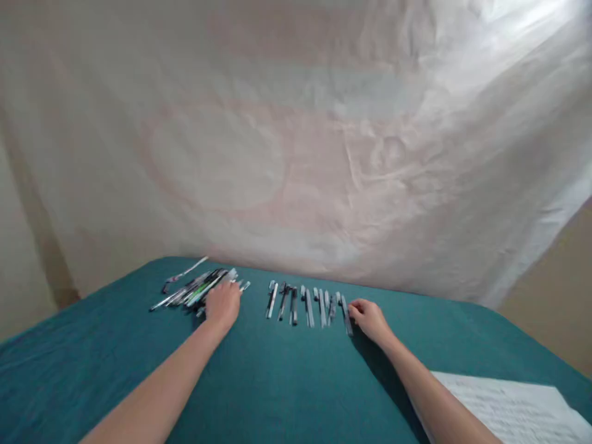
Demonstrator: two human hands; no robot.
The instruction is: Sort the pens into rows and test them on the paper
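Observation:
A heap of pens [198, 288], mostly clear, white and black with a bit of green, lies on the left of the cloth. My left hand [224, 303] reaches over the heap's right side; its back hides most of the fingers, and whether they grip a pen cannot be seen. Several pens [309, 308] lie side by side in a row across the middle, tips and caps blurred. At the row's right end, my right hand [367, 314] has its fingers curled and pinched at the edge of the last pen [345, 316], which lies on the cloth.
A green cloth [277, 382] covers the table. White paper sheets [504, 407] with faint lines of writing lie at the near right, partly behind my right forearm. One whitish pen-like strip [189, 270] lies behind the heap. A pale hanging sheet [296, 154] backs the table.

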